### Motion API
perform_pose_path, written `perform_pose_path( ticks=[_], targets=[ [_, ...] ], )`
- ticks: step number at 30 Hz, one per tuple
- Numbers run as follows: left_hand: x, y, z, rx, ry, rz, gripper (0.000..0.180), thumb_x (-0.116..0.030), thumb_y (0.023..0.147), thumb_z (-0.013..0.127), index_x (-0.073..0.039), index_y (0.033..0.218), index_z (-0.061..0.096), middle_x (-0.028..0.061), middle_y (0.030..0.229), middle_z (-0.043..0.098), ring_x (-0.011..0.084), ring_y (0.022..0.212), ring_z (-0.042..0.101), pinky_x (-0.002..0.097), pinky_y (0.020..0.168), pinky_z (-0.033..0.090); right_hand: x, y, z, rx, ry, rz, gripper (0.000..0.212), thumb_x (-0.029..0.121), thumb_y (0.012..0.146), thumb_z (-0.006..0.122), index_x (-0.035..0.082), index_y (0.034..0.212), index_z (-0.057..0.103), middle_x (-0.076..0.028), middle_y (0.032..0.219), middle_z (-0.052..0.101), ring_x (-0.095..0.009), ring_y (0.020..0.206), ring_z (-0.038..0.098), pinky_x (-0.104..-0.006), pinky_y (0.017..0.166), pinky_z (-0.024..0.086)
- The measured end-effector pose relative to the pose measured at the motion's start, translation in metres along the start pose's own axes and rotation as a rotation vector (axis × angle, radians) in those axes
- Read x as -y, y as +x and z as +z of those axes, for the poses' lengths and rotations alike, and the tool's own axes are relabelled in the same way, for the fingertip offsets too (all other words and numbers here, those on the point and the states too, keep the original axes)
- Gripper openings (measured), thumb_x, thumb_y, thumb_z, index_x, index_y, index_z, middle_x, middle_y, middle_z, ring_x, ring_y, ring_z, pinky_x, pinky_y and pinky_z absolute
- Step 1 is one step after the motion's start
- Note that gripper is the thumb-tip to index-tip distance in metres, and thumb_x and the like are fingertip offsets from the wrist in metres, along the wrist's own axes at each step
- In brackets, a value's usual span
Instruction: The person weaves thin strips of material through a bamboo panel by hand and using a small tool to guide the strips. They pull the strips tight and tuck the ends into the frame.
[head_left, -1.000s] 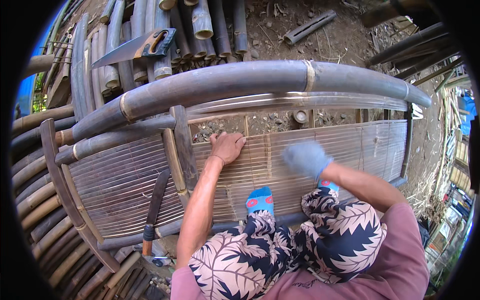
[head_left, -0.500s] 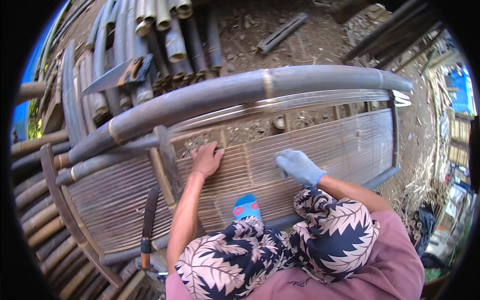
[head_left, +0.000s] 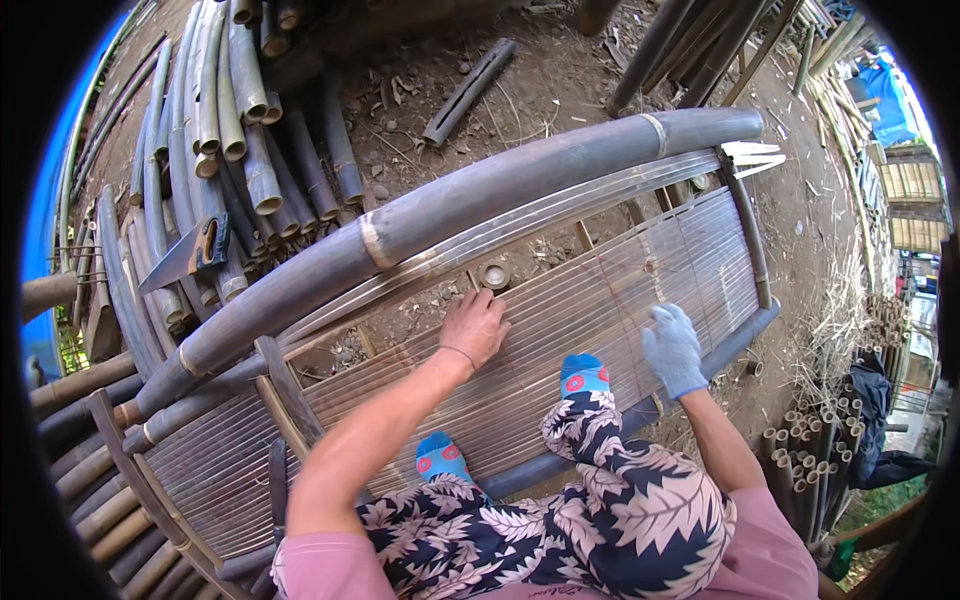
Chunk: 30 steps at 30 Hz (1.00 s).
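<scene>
A long bamboo bench frame (head_left: 560, 165) lies before me, with a panel of thin bamboo slats (head_left: 540, 345) across it. My bare left hand (head_left: 475, 328) rests on the panel's far edge, fingers lying over the outermost slats, beside a round bamboo end (head_left: 494, 275). Nothing shows held in it. On my right hand (head_left: 672, 350) is a light grey glove. Its fingers are stretched out over the slats near the panel's right part, with nothing visible in them. My feet in blue socks (head_left: 585, 376) stand on the slats.
A handsaw (head_left: 190, 255) lies on stacked bamboo poles (head_left: 225, 110) at the far left. Part of a dark blade (head_left: 278, 485) shows beside my left arm. A split bamboo piece (head_left: 470, 92) lies on the dirt beyond. Cut bamboo tubes (head_left: 815, 440) stand at the right.
My left hand has slid right along the panel's far edge. My gloved right hand has moved right, its fingers now stretched out. The view has shifted, and both socked feet now show.
</scene>
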<state>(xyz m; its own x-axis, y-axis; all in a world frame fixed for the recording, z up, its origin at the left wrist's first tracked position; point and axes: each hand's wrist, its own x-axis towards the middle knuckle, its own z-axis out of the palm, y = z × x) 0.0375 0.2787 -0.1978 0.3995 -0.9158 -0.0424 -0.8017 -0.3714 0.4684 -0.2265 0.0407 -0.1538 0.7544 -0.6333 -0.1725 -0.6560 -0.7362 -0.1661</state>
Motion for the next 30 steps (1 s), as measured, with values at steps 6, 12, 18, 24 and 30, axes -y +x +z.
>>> perform_pose_path(
  ticks=[6, 12, 18, 24, 30],
  targets=[
    [-0.004, -0.001, 0.051, -0.277, -0.023, -0.186, 0.008, -0.017, 0.082, 0.068, -0.01, 0.085, 0.065, 0.0069, 0.091, 0.055, 0.0292, 0.087, 0.053, 0.0428, 0.075, 0.042, 0.086, 0.069, 0.013, 0.019, 0.194, -0.376, 0.033, 0.017, 0.08, 0.062, 0.003, 0.11, 0.06, -0.017, 0.117, 0.059, -0.036, 0.11, 0.055, -0.0446, 0.094, 0.046],
    [0.005, 0.007, 0.017, 0.151, -0.198, -0.178, 0.017, -0.021, 0.078, 0.06, -0.008, 0.088, 0.065, 0.0112, 0.099, 0.052, 0.0313, 0.1, 0.048, 0.0479, 0.089, 0.036, 0.149, 0.095, 0.051, 0.028, 0.152, -0.875, 0.029, 0.021, 0.081, 0.062, 0.005, 0.105, 0.066, -0.014, 0.118, 0.061, -0.033, 0.117, 0.053, -0.0425, 0.1, 0.041],
    [-0.021, 0.009, -0.013, 0.094, -0.312, 0.138, 0.02, -0.024, 0.074, 0.066, -0.005, 0.071, 0.064, 0.0112, 0.094, 0.056, 0.0281, 0.099, 0.055, 0.0449, 0.088, 0.041, 0.125, 0.084, -0.024, 0.943, 0.651, -0.519, 0.027, 0.03, 0.089, 0.061, 0.004, 0.094, 0.068, -0.015, 0.09, 0.067, -0.03, 0.081, 0.065, -0.0413, 0.082, 0.051],
    [0.004, -0.003, -0.01, -0.37, -0.474, -0.768, 0.025, -0.028, 0.09, 0.062, -0.005, 0.081, 0.066, 0.016, 0.077, 0.064, 0.0313, 0.069, 0.062, 0.0419, 0.066, 0.049, 0.032, 0.137, -0.101, 0.184, 0.789, -0.029, 0.02, 0.023, 0.089, 0.065, 0.005, 0.094, 0.072, -0.013, 0.089, 0.069, -0.022, 0.08, 0.067, -0.0355, 0.077, 0.053],
    [0.045, -0.011, 0.027, 0.118, -0.269, -0.908, 0.028, -0.017, 0.087, 0.05, -0.006, 0.104, 0.069, 0.0231, 0.109, 0.065, 0.0391, 0.1, 0.063, 0.0472, 0.088, 0.05, 0.093, 0.159, 0.028, -0.086, -0.283, -0.54, 0.017, 0.015, 0.076, 0.057, 0.01, 0.063, 0.067, -0.011, 0.068, 0.065, -0.029, 0.067, 0.066, -0.0417, 0.061, 0.049]
  ],
)
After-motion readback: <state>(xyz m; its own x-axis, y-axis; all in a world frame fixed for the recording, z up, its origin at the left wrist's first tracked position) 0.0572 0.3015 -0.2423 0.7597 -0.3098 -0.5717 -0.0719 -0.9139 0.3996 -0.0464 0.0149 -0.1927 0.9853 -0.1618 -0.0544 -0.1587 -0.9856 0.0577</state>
